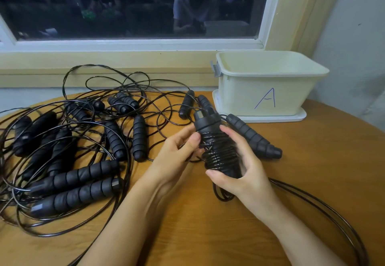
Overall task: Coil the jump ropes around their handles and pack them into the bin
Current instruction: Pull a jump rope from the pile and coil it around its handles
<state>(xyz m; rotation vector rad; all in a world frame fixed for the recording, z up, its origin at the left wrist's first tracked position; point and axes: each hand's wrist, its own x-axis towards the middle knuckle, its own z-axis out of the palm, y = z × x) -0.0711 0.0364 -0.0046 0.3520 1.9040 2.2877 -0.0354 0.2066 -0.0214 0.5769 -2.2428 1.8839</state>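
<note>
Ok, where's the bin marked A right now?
In the head view the bin sits at the far right of the table, below the window, just beyond the rope-wrapped handles gripped by the left hand and right hand.

Bin (268,90) stands on table (312,182), right of tangled jump ropes (68,151).

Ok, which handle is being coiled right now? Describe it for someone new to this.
Start at the cream bin marked A at the back right. Just in front of it, the left hand and right hand hold one handle. It alone has cord wound round it; the others lie bare.
</note>
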